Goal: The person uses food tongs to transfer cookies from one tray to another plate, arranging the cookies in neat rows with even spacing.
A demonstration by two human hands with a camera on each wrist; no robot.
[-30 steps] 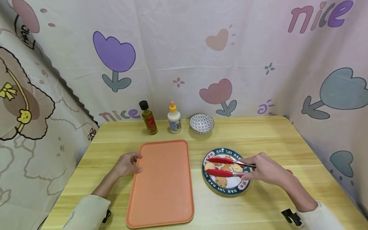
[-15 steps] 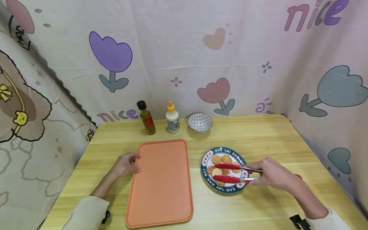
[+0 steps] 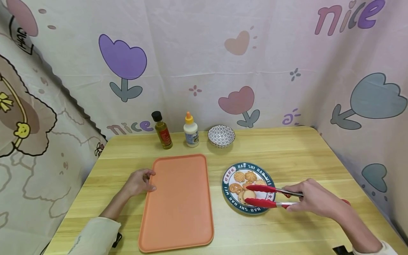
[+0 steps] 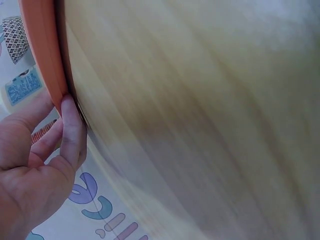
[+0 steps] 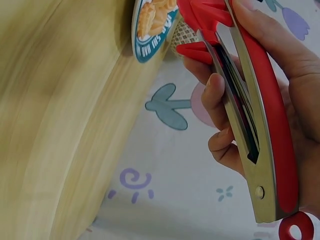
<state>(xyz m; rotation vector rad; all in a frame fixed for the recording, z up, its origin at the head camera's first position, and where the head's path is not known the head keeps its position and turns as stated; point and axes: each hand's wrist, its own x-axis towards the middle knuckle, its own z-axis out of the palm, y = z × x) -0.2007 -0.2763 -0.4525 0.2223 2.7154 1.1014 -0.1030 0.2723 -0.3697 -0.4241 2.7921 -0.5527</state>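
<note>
My right hand (image 3: 317,199) holds red-tipped tongs (image 3: 266,203) by their metal arms, fingers and thumb wrapped round them in the right wrist view. The tongs' two red tips are spread apart over the right part of a round plate (image 3: 227,193) with a green lettered rim. Several cookies (image 3: 239,176) lie on this plate, a pale round one (image 3: 249,194) right by the tips. At the left, my left hand (image 3: 139,182) pinches the long edge of an orange rectangular tray (image 3: 178,205); thumb and fingers close on its rim in the left wrist view (image 4: 42,55).
Along the back of the wooden table (image 3: 271,145) stand a dark-capped oil bottle (image 3: 165,136), a white squeeze bottle (image 3: 191,135) with an orange tip, and a small patterned bowl (image 3: 221,136). Printed cloth (image 3: 191,53) hangs behind and at both sides.
My right hand has drawn the tongs back to the right across the plate, uncovering more cookies at its left. My left hand keeps its place on the tray edge.
</note>
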